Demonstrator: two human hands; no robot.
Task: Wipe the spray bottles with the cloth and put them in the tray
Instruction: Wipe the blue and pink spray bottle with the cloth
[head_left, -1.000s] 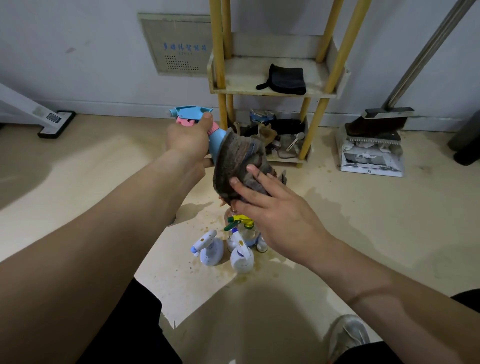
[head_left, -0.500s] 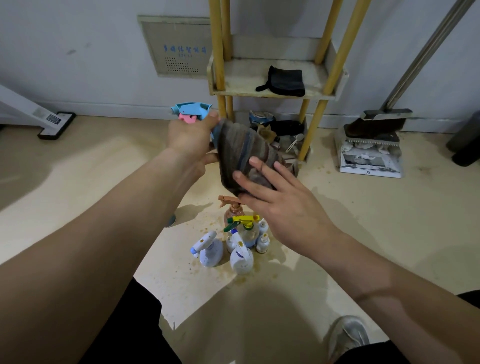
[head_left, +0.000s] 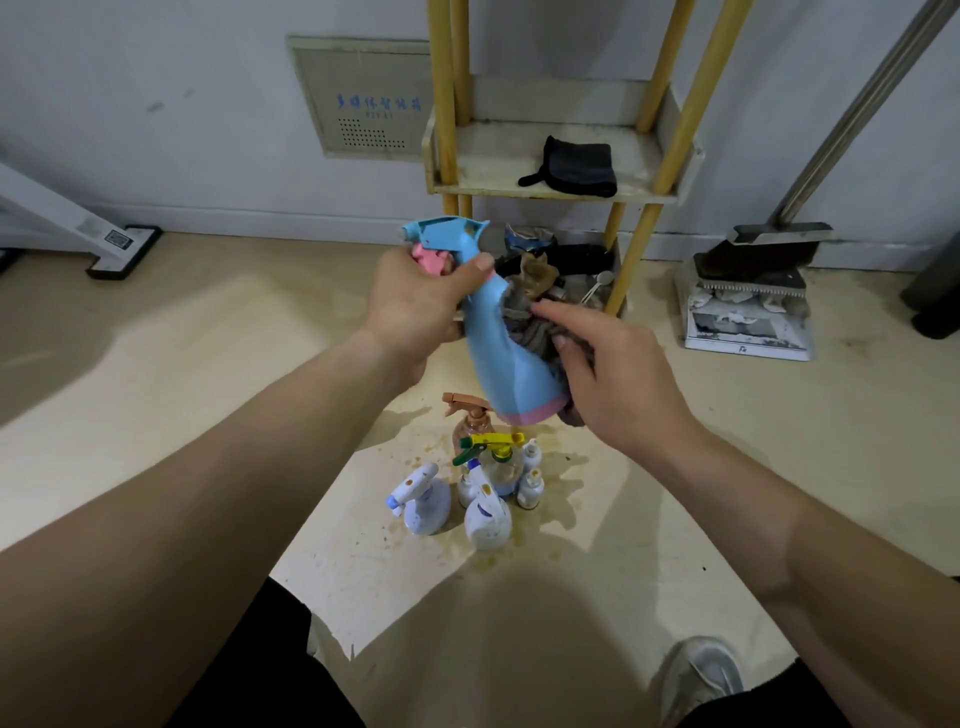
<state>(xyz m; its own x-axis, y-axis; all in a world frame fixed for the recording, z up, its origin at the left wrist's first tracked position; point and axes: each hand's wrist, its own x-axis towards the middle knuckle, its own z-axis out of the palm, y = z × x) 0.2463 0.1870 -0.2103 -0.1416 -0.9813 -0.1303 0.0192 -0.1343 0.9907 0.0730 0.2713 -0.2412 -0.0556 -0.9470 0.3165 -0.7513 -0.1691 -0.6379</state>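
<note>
The left hand (head_left: 415, 306) grips the light-blue plastic spray bottle with pink trigger (head_left: 498, 358) round its neck, above the floor (head_left: 727, 467). The right hand (head_left: 618, 379) clutches the bunched grey-brown cloth (head_left: 530, 322) against its side. The bottle looks light, rigid and probably slippery, so the narrow neck offers the surest hold.

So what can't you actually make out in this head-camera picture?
Far side of the blue spray bottle: head view, covered by the cloth.
Bottom-shelf clutter: head view, partly blocked by bottle and cloth.
Wall panel lettering: head view, too small and blurred.
Small white bottles on the floor: head view, partly behind the yellow-topped bottle.
</note>
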